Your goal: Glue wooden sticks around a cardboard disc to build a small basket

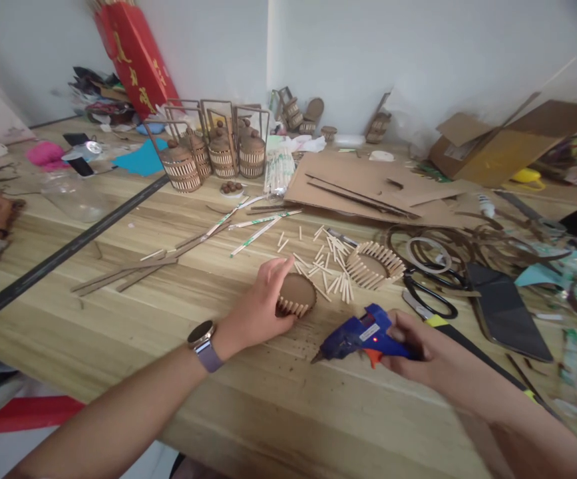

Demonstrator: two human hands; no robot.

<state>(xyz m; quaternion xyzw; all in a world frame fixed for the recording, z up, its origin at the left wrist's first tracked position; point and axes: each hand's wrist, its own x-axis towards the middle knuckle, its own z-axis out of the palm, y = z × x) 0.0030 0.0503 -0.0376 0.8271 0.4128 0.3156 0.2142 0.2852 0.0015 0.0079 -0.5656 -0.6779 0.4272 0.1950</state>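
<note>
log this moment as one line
left hand: at round brown cardboard base | right hand: holding blue plastic glue gun, red light lit | nearby: loose pale wooden sticks

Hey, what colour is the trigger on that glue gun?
The trigger is orange; the head view shows it.
</note>
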